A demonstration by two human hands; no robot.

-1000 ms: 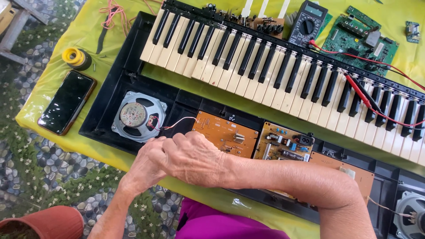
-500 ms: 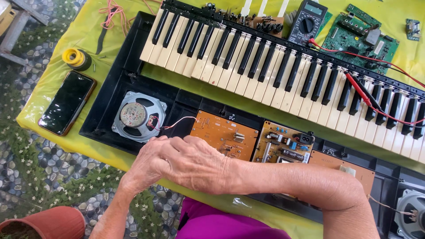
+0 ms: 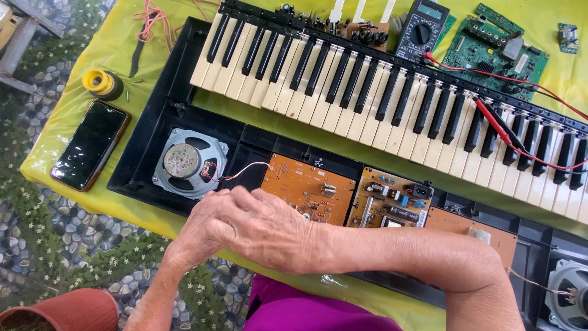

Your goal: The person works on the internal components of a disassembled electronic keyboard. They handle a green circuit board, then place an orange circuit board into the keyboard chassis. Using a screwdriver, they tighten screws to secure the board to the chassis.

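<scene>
Item: opened keyboard case [image 3: 153, 135], black, lying flat on yellow-covered worktop [image 3: 79, 67]; key bed [image 3: 392, 92] lifted out, resting across upper half.
Contents, front rail, L to R: round speaker [image 3: 187, 162] w/ red-white lead [image 3: 245, 173]; orange circuit board [image 3: 312, 184]; second board [image 3: 392, 199] w/ black components; long brown board [image 3: 465, 224]; second speaker [image 3: 569, 294] at far R edge.
Hands: both over front edge of case, just below first speaker. Right hand [image 3: 269, 224] crossed over from R, palm down, laid on top of left hand [image 3: 205, 224]; right fingers [image 3: 214, 205] close together, slightly curled, tips at case rim. Left fingers hidden beneath; spread or pinching, cannot tell. Object under hands, if any: not visible.
Handling note (judgement): work near thin speaker lead and bare boards, so light pressure, wrists kept off components, lead not snagged.
Arm pose: right forearm level along front rail, over edge of brown board; left forearm rising from lower L.
Surroundings: multimeter [image 3: 422, 27] w/ red probe leads [image 3: 520, 79]; green boards [image 3: 496, 46]; phone [image 3: 92, 144], screen dark; yellow spool [image 3: 98, 81]; orange wires [image 3: 159, 15]. Pebble-pattern floor, terracotta pot [image 3: 67, 309] lower L.
</scene>
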